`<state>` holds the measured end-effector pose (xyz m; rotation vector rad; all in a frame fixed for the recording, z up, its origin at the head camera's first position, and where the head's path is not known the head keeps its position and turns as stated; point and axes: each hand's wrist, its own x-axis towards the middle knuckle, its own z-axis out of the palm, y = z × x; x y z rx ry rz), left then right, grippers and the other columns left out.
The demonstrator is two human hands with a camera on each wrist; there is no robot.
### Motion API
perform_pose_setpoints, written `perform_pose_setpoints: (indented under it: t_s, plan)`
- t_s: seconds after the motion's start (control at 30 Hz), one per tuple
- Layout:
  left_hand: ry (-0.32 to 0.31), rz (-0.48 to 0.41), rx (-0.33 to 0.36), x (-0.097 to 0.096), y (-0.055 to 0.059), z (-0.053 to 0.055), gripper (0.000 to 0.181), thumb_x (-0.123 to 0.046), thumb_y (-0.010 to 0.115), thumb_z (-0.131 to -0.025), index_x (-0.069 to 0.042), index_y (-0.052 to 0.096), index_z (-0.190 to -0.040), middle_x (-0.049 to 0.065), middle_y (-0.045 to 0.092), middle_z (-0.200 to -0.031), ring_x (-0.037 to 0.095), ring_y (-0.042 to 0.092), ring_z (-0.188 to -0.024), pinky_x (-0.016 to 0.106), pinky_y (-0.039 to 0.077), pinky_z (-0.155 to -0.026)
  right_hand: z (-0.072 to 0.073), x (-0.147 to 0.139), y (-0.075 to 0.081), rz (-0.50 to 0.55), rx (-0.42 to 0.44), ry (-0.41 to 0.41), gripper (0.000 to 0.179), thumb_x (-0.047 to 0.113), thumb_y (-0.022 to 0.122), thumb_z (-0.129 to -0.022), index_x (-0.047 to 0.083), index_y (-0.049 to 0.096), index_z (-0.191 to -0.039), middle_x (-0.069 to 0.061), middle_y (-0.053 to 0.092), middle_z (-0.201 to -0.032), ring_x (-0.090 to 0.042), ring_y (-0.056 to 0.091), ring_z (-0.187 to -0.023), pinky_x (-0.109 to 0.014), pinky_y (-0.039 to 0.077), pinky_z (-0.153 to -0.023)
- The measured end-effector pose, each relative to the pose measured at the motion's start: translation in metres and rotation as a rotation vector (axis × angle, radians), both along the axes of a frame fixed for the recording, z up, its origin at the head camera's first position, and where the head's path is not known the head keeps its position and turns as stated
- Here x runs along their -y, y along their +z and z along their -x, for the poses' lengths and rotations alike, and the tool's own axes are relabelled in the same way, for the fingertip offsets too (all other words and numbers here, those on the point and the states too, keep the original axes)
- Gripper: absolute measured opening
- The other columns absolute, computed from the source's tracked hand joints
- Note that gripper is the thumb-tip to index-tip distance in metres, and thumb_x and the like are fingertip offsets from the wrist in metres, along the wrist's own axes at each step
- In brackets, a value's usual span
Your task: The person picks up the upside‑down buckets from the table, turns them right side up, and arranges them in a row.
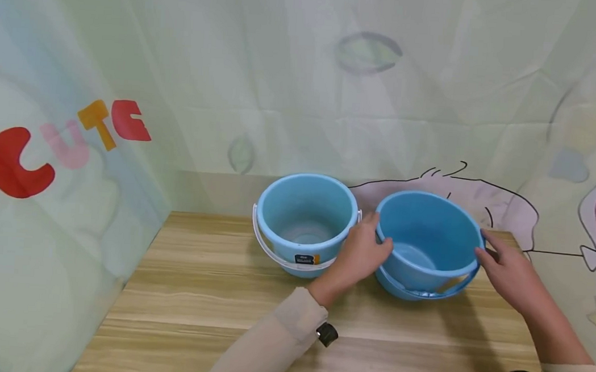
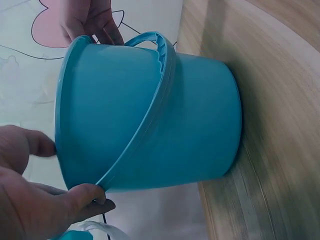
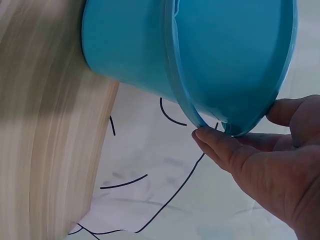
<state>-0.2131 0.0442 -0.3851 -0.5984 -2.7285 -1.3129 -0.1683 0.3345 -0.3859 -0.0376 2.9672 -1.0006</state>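
A darker blue bucket (image 1: 415,278) stands at the right on the wooden table, tilted slightly in the head view. Its blue handle (image 2: 142,132) hangs down along the front. My left hand (image 1: 360,252) pinches the left side of its rim, with thumb and fingers at the edge in the left wrist view. On the opposite side, my right hand (image 1: 510,273) pinches the rim close to where the handle joins; the right wrist view shows that hand (image 3: 270,155) with the thumb inside. Just left of my left hand stands a light blue bucket (image 1: 279,247), upright.
The light blue bucket has a white handle (image 1: 268,251) lowered in front and a dark label (image 1: 305,259). Behind the wooden table (image 1: 193,305) hangs a printed curtain (image 1: 208,66) with coloured letters at the left. The table's back edge is close behind both buckets.
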Motion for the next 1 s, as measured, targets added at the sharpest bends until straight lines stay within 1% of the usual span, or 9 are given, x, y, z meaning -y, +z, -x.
perform_pose_setpoints:
  t_s: [0.13, 0.2, 0.37, 0.47, 0.57, 0.67, 0.8, 0.9, 1.0]
  plan:
    - [0.02, 0.067, 0.006, -0.006, 0.002, 0.005, 0.063, -0.023, 0.064, -0.098, 0.002, 0.044, -0.152, 0.014, 0.054, -0.144, 0.025, 0.057, -0.132, 0.039, 0.052, -0.106, 0.003, 0.0, 0.002, -0.005, -0.002, -0.013, 0.068, 0.033, 0.037, -0.113, -0.009, 0.014, -0.16, -0.045, 0.029, -0.154, -0.069, 0.041, -0.13, -0.074, 0.045, -0.094]
    - [0.018, 0.079, 0.025, -0.008, 0.003, 0.007, 0.064, -0.023, 0.063, -0.099, 0.003, 0.041, -0.153, 0.015, 0.052, -0.147, 0.026, 0.055, -0.134, 0.04, 0.051, -0.108, 0.005, 0.0, 0.002, 0.001, 0.003, -0.014, 0.068, 0.034, 0.037, -0.113, -0.009, 0.014, -0.16, -0.045, 0.027, -0.155, -0.069, 0.04, -0.131, -0.074, 0.045, -0.095]
    - [0.012, 0.046, 0.076, -0.01, 0.006, 0.013, 0.066, -0.02, 0.063, -0.1, 0.004, 0.038, -0.155, 0.017, 0.047, -0.153, 0.029, 0.051, -0.138, 0.044, 0.05, -0.11, 0.011, 0.001, 0.004, 0.005, 0.011, -0.021, 0.068, 0.034, 0.036, -0.113, -0.01, 0.014, -0.16, -0.045, 0.028, -0.155, -0.068, 0.041, -0.131, -0.075, 0.044, -0.095]
    - [0.013, 0.035, 0.08, -0.01, 0.007, 0.016, 0.066, -0.02, 0.063, -0.1, 0.005, 0.037, -0.155, 0.017, 0.047, -0.152, 0.029, 0.051, -0.138, 0.044, 0.05, -0.11, 0.015, 0.002, 0.006, 0.015, 0.023, -0.029, 0.068, 0.035, 0.035, -0.113, -0.009, 0.013, -0.161, -0.045, 0.028, -0.155, -0.068, 0.04, -0.132, -0.075, 0.045, -0.095]
    - [0.03, 0.027, 0.096, -0.009, 0.008, 0.019, 0.066, -0.019, 0.062, -0.1, 0.005, 0.036, -0.156, 0.017, 0.046, -0.154, 0.029, 0.05, -0.139, 0.045, 0.049, -0.111, 0.02, 0.005, 0.009, 0.038, 0.028, -0.017, 0.067, 0.033, 0.036, -0.113, -0.009, 0.013, -0.16, -0.045, 0.028, -0.155, -0.068, 0.039, -0.133, -0.074, 0.045, -0.095]
    - [0.042, 0.044, 0.109, -0.008, 0.01, 0.023, 0.067, -0.018, 0.061, -0.099, 0.005, 0.035, -0.156, 0.018, 0.044, -0.155, 0.03, 0.049, -0.14, 0.047, 0.047, -0.113, 0.025, 0.01, 0.01, 0.043, 0.029, -0.011, 0.067, 0.031, 0.037, -0.113, -0.01, 0.013, -0.16, -0.045, 0.03, -0.154, -0.067, 0.04, -0.133, -0.074, 0.045, -0.096]
    - [0.044, 0.065, 0.127, -0.008, 0.013, 0.028, 0.069, -0.017, 0.062, -0.098, 0.005, 0.033, -0.157, 0.019, 0.042, -0.156, 0.032, 0.048, -0.14, 0.048, 0.046, -0.113, 0.029, 0.012, 0.01, 0.029, 0.026, -0.02, 0.066, 0.03, 0.038, -0.113, -0.011, 0.015, -0.159, -0.045, 0.035, -0.151, -0.067, 0.043, -0.131, -0.075, 0.045, -0.096]
    - [0.05, 0.064, 0.138, -0.008, 0.013, 0.031, 0.072, -0.019, 0.064, -0.097, 0.004, 0.031, -0.158, 0.019, 0.041, -0.158, 0.032, 0.046, -0.142, 0.049, 0.045, -0.114, 0.032, 0.012, 0.012, 0.031, 0.03, -0.019, 0.066, 0.03, 0.037, -0.113, -0.011, 0.015, -0.159, -0.045, 0.036, -0.15, -0.067, 0.044, -0.131, -0.074, 0.045, -0.097]
    - [0.058, 0.065, 0.126, -0.008, 0.014, 0.033, 0.073, -0.019, 0.065, -0.096, 0.005, 0.033, -0.157, 0.02, 0.041, -0.158, 0.033, 0.046, -0.142, 0.048, 0.044, -0.115, 0.034, 0.013, 0.014, 0.036, 0.038, -0.016, 0.066, 0.029, 0.037, -0.113, -0.01, 0.014, -0.16, -0.045, 0.036, -0.15, -0.066, 0.044, -0.131, -0.074, 0.045, -0.098]
